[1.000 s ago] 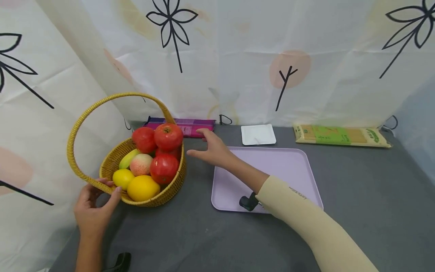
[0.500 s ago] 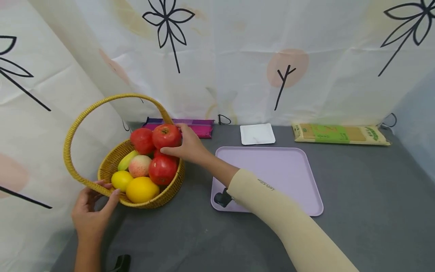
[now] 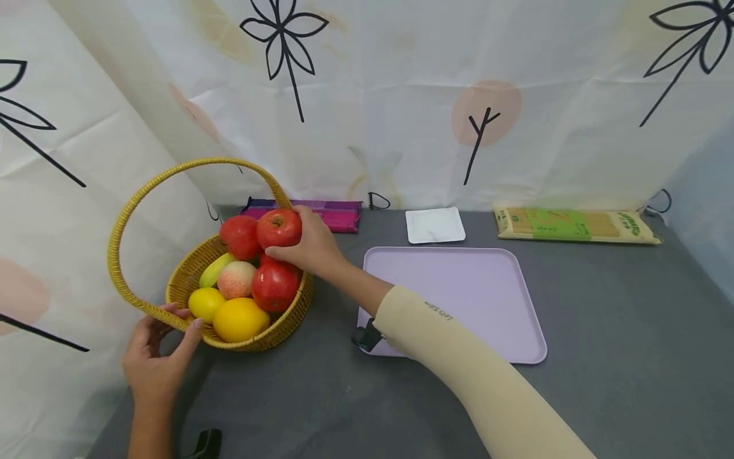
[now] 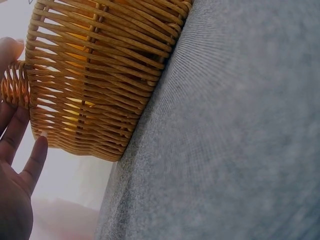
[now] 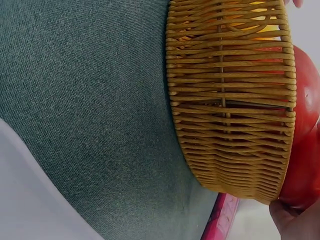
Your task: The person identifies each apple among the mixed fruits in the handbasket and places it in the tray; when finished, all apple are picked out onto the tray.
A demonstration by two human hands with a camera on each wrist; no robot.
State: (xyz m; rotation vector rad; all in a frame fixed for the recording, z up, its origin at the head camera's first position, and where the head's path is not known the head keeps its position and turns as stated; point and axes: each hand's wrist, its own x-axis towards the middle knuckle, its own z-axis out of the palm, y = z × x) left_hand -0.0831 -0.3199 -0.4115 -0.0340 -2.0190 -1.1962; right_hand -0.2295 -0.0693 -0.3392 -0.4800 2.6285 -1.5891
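A yellow wicker basket (image 3: 298, 319) full of fruit stands at the left of the table. At the foot of its arched handle (image 3: 143, 191), my left hand (image 3: 155, 357) grips between thumb and fingers. My right hand (image 3: 312, 245) reaches over the right rim and holds the topmost round red fruit (image 3: 279, 228), thumb in front and fingers behind. Around it lie more red fruits (image 3: 276, 285), a peach (image 3: 236, 279), a yellow-green fruit (image 3: 215, 270), a lemon (image 3: 206, 303) and an orange-yellow fruit (image 3: 241, 320). In the right wrist view red fruit (image 5: 306, 100) bulges over the woven wall.
A lilac tray (image 3: 459, 299) lies right of the basket, partly under the right forearm. Along the back are a purple-pink packet (image 3: 341, 220), a white square packet (image 3: 436, 225) and a yellow-green noodle packet (image 3: 576, 225). Patterned cloth (image 3: 401, 95) hangs behind.
My right hand has moved left from beside the basket and closed its fingers on the top red fruit. The left hand has kept its grip on the handle.
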